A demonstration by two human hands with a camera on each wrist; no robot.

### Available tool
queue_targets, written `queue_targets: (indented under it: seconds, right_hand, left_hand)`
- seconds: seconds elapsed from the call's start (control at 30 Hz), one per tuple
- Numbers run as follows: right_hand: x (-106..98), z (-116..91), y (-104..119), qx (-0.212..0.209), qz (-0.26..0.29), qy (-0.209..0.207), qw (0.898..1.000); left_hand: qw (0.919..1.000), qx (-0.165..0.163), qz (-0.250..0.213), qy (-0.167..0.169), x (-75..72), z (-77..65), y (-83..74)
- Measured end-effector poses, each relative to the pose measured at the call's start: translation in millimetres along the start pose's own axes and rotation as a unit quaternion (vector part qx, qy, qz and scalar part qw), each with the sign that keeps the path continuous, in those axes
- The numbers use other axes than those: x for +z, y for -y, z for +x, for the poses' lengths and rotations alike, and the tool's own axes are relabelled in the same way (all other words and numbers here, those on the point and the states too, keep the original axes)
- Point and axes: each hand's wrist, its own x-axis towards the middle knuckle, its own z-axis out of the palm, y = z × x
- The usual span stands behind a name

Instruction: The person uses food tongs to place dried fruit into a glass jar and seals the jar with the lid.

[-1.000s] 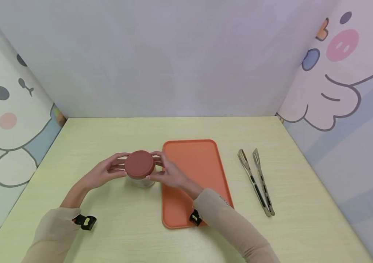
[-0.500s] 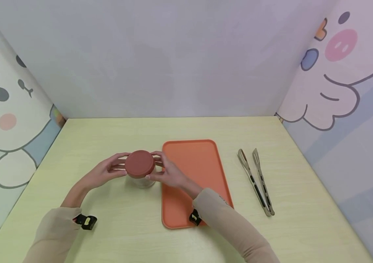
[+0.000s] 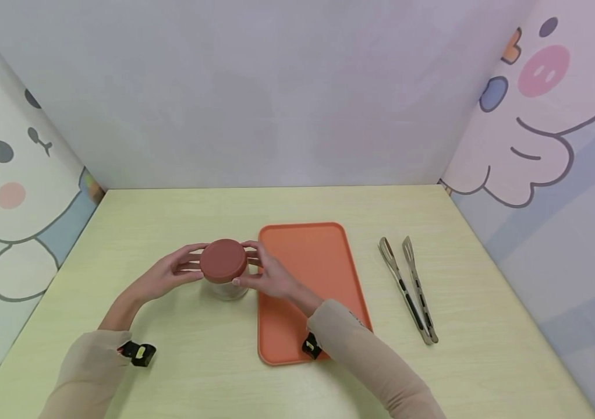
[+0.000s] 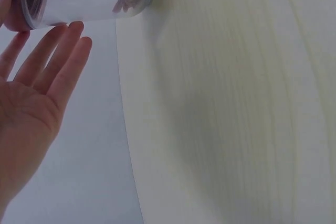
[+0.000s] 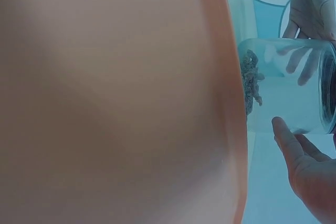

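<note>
A clear jar (image 3: 228, 291) with a round red lid (image 3: 223, 260) stands upright left of the tray. My left hand (image 3: 167, 272) holds it from the left, thumb and forefinger at the lid and the other fingertips along the clear wall, as the left wrist view shows. From the right, my right hand (image 3: 270, 274) holds the jar with its thumb in front and its fingers on the far side. Small brownish, crumbly-looking pieces (image 5: 252, 80) lie at the jar's bottom in the right wrist view. The lid sits on the jar's mouth.
An orange tray (image 3: 308, 250) lies right beside the jar, under the right forearm. Metal tongs (image 3: 407, 291) with black grip parts lie spread farther right on the pale wooden table (image 3: 198, 372). Walls with cartoon prints enclose the back and both sides.
</note>
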Motion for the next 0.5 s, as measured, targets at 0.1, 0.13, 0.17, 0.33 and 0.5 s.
queue_targets:
  seconds: [0.1,0.13,0.17,0.33,0.5]
  right_hand:
    - [-1,1,-3,0.003,0.000,-0.001,1.000]
    - [-1,2,-5,0.004,0.000,-0.002,1.000]
    - [-1,3,-8,0.005,0.000,-0.003,1.000]
    - [-8,4,-22,0.026,-0.024,-0.016,0.999]
    - [-25,-7,-8,0.014,-0.067,-0.041,0.997]
  left_hand:
    - [1.0000,0.002,-0.006,0.003,-0.3,0.8,-0.1]
    - [1.0000,0.002,-0.008,0.005,-0.4,1.1,-0.2]
    - [0.9999,0.002,-0.009,0.005,-0.5,1.3,-0.4]
    - [0.9999,-0.012,0.005,-0.003,-0.2,-0.4,-2.2]
    - [0.9912,-0.007,0.108,-0.076,1.8,-4.6,-6.6]
